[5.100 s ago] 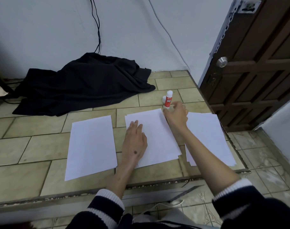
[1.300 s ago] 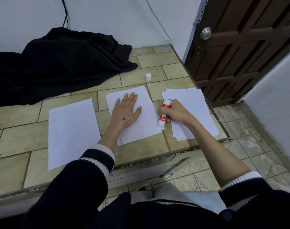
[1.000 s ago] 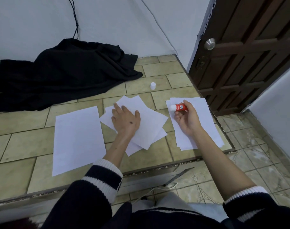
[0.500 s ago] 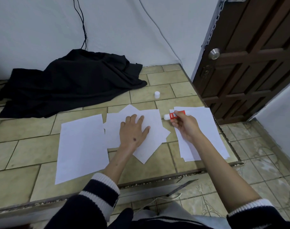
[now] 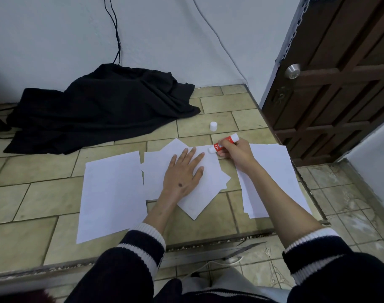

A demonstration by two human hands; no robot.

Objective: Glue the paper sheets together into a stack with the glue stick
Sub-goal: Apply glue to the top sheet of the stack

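Observation:
My left hand [image 5: 183, 171] lies flat, fingers spread, on the fanned middle sheets [image 5: 208, 184] of white paper on the tiled ledge. My right hand [image 5: 236, 153] grips the red and white glue stick [image 5: 224, 143], tilted low with its tip touching the far right corner of the top middle sheet. The stick's white cap [image 5: 213, 126] stands alone on the tiles beyond it. A single sheet [image 5: 111, 193] lies to the left. A pile of sheets [image 5: 278, 171] lies to the right, partly under my right forearm.
A heap of black cloth [image 5: 99, 110] covers the ledge's back left by the wall, with cables hanging above it. A dark wooden door [image 5: 339, 73] stands at the right. The tiled ledge [image 5: 33, 204] drops off at its front and right edges to a lower floor.
The glue stick's tip has come down onto the far right corner of the top middle sheet. My left hand stays flat on the fanned sheets, which were squared up earlier.

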